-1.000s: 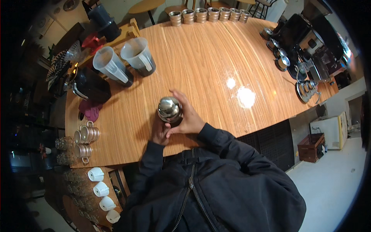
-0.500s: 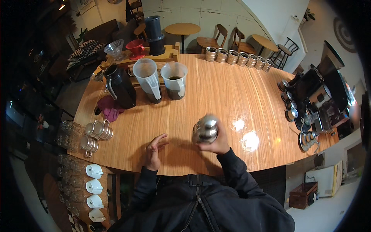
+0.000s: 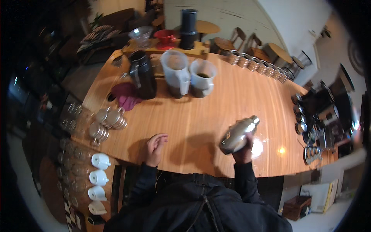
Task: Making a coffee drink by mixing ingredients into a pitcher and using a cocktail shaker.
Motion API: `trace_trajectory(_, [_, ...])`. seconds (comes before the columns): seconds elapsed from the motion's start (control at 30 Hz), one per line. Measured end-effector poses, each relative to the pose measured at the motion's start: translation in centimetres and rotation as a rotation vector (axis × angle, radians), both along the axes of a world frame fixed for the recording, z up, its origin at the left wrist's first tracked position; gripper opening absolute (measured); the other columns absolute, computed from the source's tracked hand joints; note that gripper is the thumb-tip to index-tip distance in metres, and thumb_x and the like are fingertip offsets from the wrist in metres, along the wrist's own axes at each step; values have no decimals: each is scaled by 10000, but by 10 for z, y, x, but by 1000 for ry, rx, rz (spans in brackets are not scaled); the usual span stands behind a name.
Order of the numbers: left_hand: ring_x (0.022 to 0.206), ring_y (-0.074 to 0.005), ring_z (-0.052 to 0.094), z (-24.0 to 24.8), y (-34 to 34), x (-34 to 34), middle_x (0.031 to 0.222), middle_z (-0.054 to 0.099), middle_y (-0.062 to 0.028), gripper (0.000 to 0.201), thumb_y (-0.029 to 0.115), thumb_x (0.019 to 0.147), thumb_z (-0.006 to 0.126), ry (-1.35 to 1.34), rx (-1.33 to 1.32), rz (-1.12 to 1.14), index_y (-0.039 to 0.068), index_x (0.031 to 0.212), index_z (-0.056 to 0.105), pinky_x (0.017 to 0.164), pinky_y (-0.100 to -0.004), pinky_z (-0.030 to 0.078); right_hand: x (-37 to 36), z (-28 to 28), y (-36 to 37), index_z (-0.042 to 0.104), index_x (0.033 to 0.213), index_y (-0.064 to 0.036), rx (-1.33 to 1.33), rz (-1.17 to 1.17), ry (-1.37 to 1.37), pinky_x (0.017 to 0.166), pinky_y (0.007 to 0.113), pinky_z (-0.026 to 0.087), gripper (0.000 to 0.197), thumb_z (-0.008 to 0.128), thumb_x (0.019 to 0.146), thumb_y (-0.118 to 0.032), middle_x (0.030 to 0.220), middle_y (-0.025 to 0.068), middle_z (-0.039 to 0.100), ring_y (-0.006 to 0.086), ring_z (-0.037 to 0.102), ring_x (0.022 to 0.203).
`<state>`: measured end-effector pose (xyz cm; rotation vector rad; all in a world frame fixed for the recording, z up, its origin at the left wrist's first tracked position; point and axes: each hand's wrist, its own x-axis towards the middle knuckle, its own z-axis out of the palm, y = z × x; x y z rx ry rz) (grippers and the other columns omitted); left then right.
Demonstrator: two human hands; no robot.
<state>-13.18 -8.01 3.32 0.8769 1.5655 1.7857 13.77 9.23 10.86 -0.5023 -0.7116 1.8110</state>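
A shiny steel cocktail shaker (image 3: 236,136) is tilted over the wooden table, its narrow capped end toward the far right. My right hand (image 3: 244,150) grips it around the side, and it casts a shadow on the wood. Part of that hand's fingers is hidden behind the shaker. My left hand (image 3: 156,149) hovers above the near edge of the table, empty, its fingers loosely bent and apart from the shaker.
Two plastic jugs (image 3: 176,71) with dark liquid and a black pitcher (image 3: 143,77) stand far left, beside a purple cloth (image 3: 126,96). Ribbed cups (image 3: 112,118) sit at the left edge. Several metal cans (image 3: 253,63) line the far edge; coffee equipment (image 3: 324,104) stands right.
My right hand has moved right with the shaker and tipped it from end-on to lengthwise. My left hand stays low with its fingers closer together. The view has turned left.
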Motion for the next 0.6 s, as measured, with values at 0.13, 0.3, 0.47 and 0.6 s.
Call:
trace_trajectory(0.13, [744,-109,584,7,-8,-34,852,660,-43,193,204,935,653,296,-156,320,11,927,663,636,-260,448,14,-10,-13,197,1526,-91,548,-139,-460,963,434,515,1160,908,618,-209,1321,152,516,278,577,1141])
trace_trajectory(0.3, [843,-187,574,3,-33,-79,934,617,-84,200,193,906,673,456,-182,584,16,992,638,716,-317,445,5,-9,-10,215,1529,-113,-62,-154,26,939,425,510,1080,857,662,-170,1274,136,518,299,592,1077])
trace_trajectory(0.47, [1236,-386,456,15,-28,-119,1391,421,-195,524,194,794,773,967,-253,934,42,1232,529,1009,-457,396,3,-23,-30,173,1559,-131,673,-216,-653,986,435,479,1244,934,580,-229,1308,123,491,277,539,1166])
trace_trajectory(0.6, [1310,-414,391,18,-25,-122,1466,348,-214,570,173,769,795,1108,-487,845,33,1249,521,1083,-485,340,-17,-4,-40,156,1555,-117,83,-239,-312,986,417,489,1314,965,537,-302,1339,135,482,263,528,1205])
